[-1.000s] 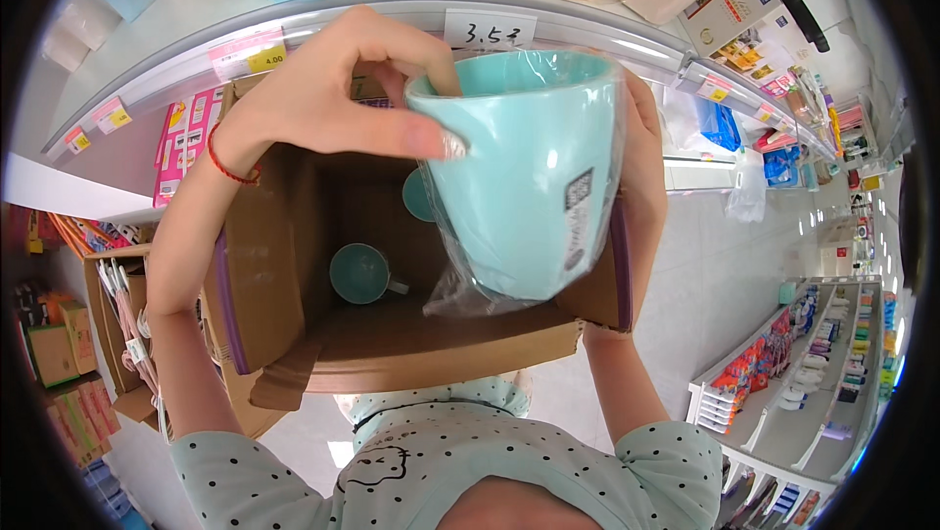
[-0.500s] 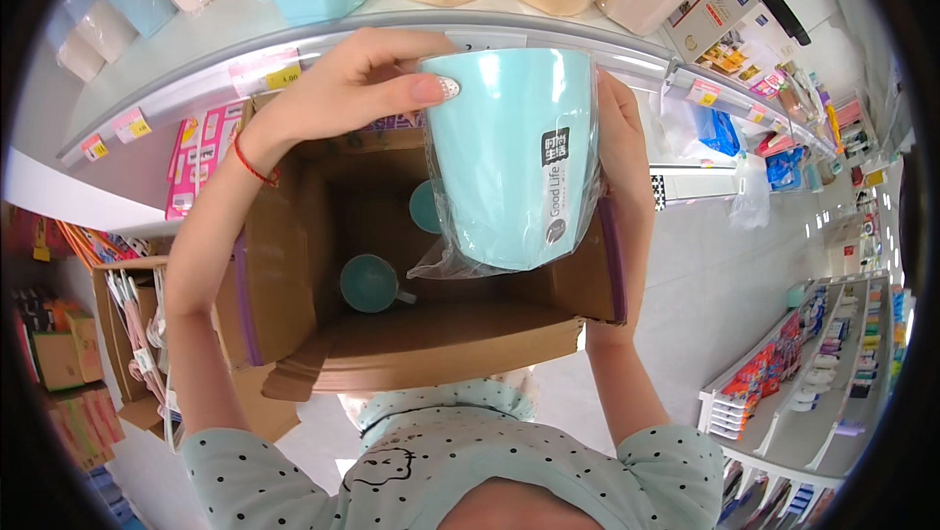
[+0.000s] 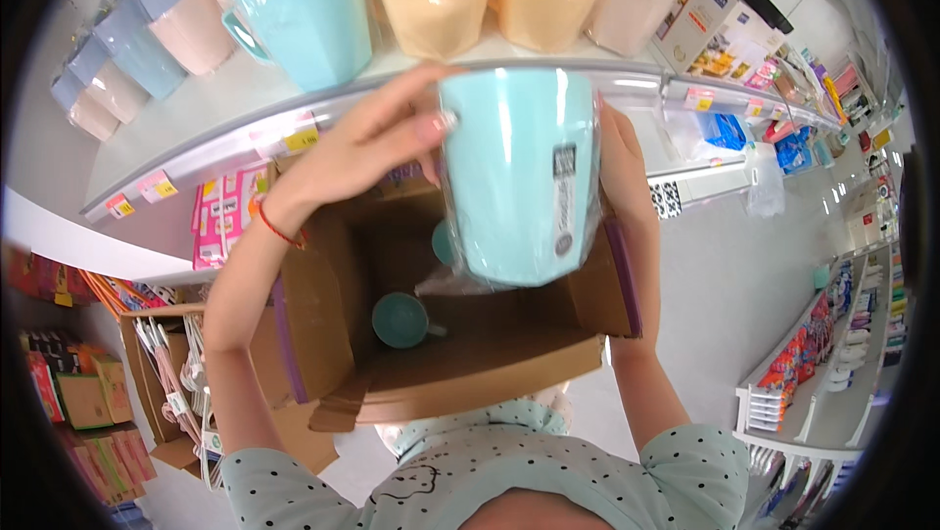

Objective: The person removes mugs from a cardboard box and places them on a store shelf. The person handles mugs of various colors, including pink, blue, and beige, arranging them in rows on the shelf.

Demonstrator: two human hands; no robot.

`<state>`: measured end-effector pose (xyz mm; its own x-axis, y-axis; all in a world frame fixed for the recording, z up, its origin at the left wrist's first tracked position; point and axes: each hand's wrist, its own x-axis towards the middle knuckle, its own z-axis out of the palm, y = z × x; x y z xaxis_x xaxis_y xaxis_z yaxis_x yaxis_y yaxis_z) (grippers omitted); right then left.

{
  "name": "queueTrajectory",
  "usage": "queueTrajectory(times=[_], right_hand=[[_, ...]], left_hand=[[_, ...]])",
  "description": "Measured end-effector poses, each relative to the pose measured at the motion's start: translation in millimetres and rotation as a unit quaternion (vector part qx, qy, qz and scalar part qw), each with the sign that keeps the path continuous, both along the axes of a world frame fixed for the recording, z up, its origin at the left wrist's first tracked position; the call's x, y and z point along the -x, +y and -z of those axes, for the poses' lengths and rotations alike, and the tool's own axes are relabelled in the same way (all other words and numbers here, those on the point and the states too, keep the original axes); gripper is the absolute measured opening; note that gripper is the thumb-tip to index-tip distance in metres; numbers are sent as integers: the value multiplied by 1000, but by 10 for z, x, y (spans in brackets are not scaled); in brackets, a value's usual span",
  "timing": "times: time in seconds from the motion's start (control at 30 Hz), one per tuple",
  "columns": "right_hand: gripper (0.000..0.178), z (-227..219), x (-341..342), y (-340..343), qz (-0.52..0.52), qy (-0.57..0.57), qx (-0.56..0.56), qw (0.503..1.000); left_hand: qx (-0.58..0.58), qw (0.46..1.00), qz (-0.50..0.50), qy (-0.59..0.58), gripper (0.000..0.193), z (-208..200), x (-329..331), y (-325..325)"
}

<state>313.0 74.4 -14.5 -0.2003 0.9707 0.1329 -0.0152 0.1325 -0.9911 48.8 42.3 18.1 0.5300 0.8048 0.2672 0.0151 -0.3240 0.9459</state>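
Note:
A large light-blue mug (image 3: 519,173) in clear plastic wrap is held up above an open cardboard box (image 3: 315,329). My left hand (image 3: 382,138) grips its upper left edge, the thumb at the side and the fingers partly hidden. Around the right side is my right hand (image 3: 627,153), closed on the mug, with most of its fingers hidden behind it. The mug is tilted so its printed side label faces me. Inside the box stand a small teal mug (image 3: 399,321) and another teal mug (image 3: 443,242), partly covered by the held one.
Beyond the box runs a white shelf (image 3: 421,68) bearing a light-blue mug (image 3: 308,21), an orange mug (image 3: 436,1) and several wrapped cups. Lower left is a carton with white-pink rods (image 3: 166,368). Stocked racks (image 3: 822,364) stand at right beside the grey floor.
The view has shifted, so the shelf, box and hands sit lower and farther right. My left thumb has slid from the mug's face to its edge. The mug stays held over the box.

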Motion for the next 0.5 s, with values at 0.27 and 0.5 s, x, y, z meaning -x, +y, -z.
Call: queueTrajectory(times=[0.27, 0.5], right_hand=[[35, -25, 68, -100, -53, 54, 24, 997], [41, 33, 29, -30, -120, 1, -29, 992]], left_hand=[[26, 990, 132, -53, 25, 54, 82, -10], [-122, 980, 130, -90, 18, -221, 54, -137]])
